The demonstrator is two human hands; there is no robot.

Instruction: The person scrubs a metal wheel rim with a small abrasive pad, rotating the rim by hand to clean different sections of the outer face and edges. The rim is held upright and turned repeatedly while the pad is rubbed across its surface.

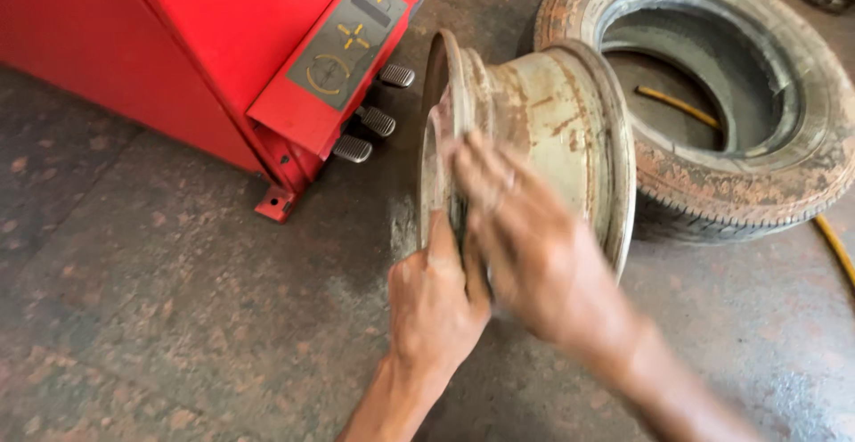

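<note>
A bare, rusty steel wheel rim [552, 112] stands on its edge on the concrete floor in front of me. My left hand [434, 304] grips the rim's near flange from below, thumb up along the edge. My right hand [521, 246], blurred with motion, lies over the same flange with fingers spread across its face. Both hands hide the lower part of the rim.
A red tyre-changing machine [223, 59] with three ribbed foot pedals [374, 121] stands at the left. A worn tyre [739, 94] lies flat behind the rim at the right, with a yellow hose [677, 105] running through it. The floor is stained concrete.
</note>
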